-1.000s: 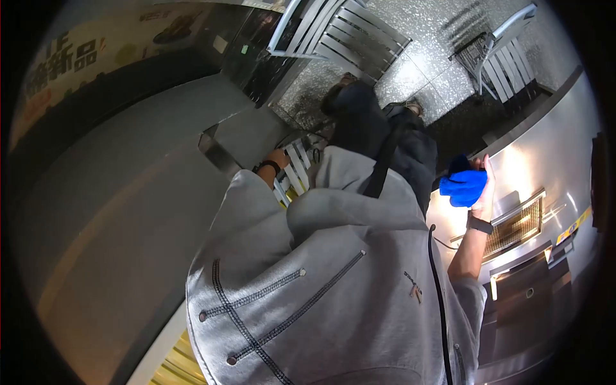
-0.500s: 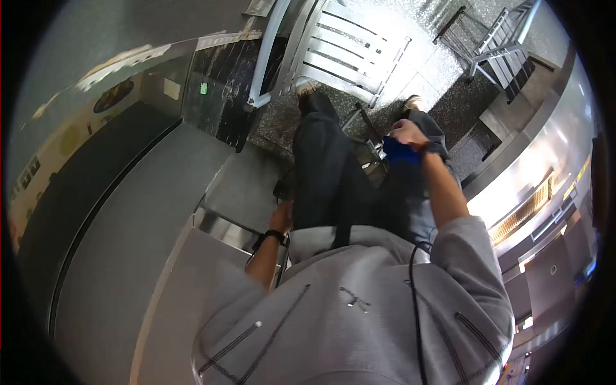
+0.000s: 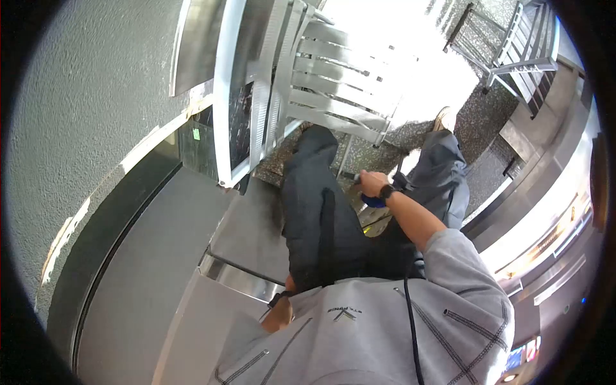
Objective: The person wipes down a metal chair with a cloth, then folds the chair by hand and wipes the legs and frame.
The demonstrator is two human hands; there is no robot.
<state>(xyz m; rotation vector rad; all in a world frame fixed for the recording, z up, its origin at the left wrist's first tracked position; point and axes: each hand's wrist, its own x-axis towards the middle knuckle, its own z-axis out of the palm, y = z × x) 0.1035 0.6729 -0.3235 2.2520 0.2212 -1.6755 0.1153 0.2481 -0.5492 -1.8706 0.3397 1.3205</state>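
Nearest you, your left hand (image 3: 287, 289) is resting by the steel tabletop (image 3: 247, 224), mostly hidden under your hoodie (image 3: 359, 333), so I cannot tell its grip. Further out, your right hand (image 3: 371, 184) is curling its grip tight around the blue cloth (image 3: 371, 201), holding it over your legs. The cloth is bunching into a wad, only a sliver peeking out under the wrist toward you, with no long axis showing. A second ago it was raised at your far right; now it is sitting lower, just short of the white slatted chair (image 3: 337, 96).
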